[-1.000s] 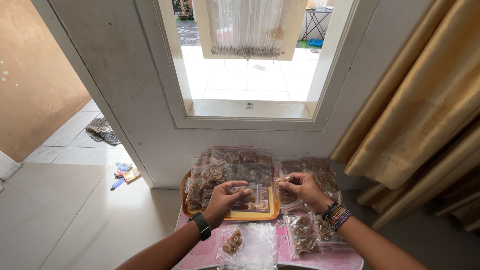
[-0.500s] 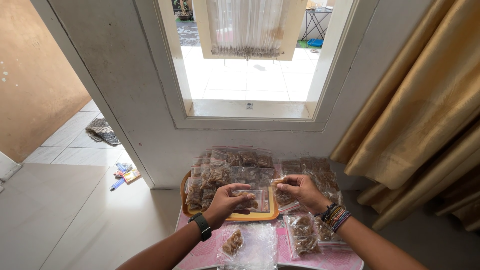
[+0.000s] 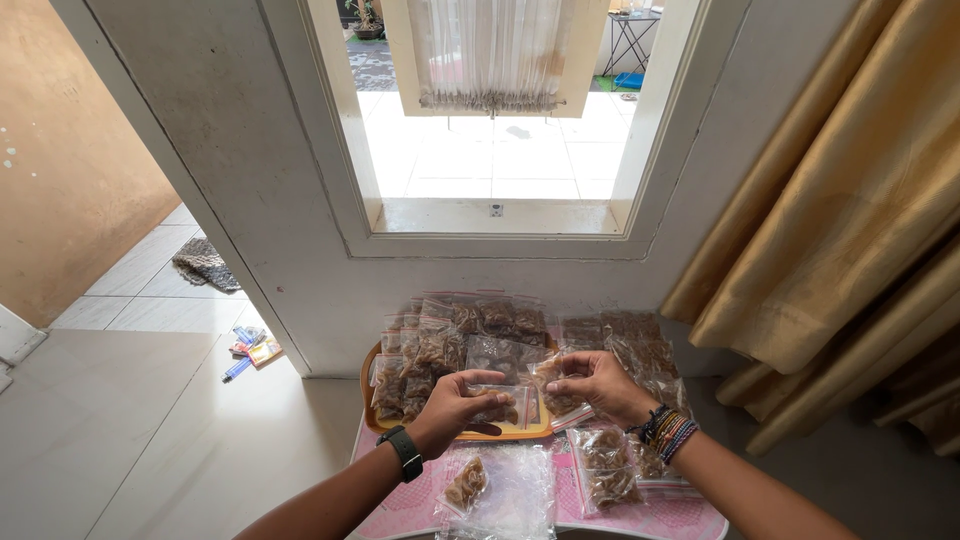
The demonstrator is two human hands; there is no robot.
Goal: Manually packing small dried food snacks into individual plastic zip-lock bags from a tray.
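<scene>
Free room lies at the lower left of the frame, over the bare pale floor (image 3: 130, 440); the centre is crowded, the orange tray (image 3: 368, 385) heaped with small clear bags (image 3: 450, 345) right up to the white wall (image 3: 300, 300) behind; more bags (image 3: 610, 470) cover the pink table (image 3: 400, 510) at lower centre; the gold curtain (image 3: 840, 230) closes off the right side.

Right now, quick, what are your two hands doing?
Left hand: closed on one end of a small clear bag of brown snacks.
Right hand: closed, pinching the same bag's other end.
</scene>
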